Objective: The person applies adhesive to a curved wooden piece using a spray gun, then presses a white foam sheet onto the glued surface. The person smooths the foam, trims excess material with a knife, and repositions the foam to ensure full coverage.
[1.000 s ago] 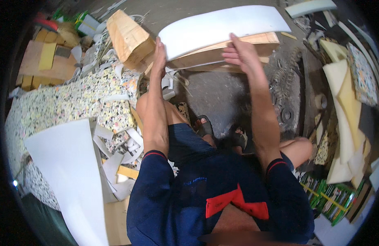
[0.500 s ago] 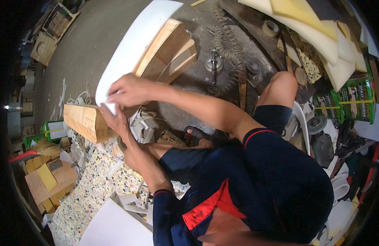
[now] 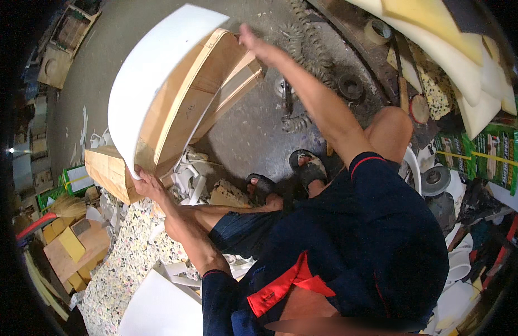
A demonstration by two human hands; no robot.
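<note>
A long white foam sheet (image 3: 138, 78) curves along the outer side of a wooden frame (image 3: 186, 101). At the near end, my left hand (image 3: 151, 186) is closed on the foam's edge, pressing it against the wood. The foam bows away from the frame along the middle, and its far end stands apart from the wood. Beside the frame's far corner, my right hand (image 3: 255, 45) has its fingers stretched out and holds nothing I can see. A pale wooden block (image 3: 108, 171) sits beneath the frame's near end.
Speckled foam (image 3: 124, 252) and white offcuts (image 3: 194, 185) lie near my left knee. A coiled hose (image 3: 304, 73) and a black ring (image 3: 350, 87) are on the floor ahead. A tape roll (image 3: 378, 32) and stacked foam sheets (image 3: 438, 45) stand at the far right.
My right hand has left the near end and reached forward to the frame's far corner. The foam has bowed outward to the left and the frame has swung slightly. My left hand stays at the near end.
</note>
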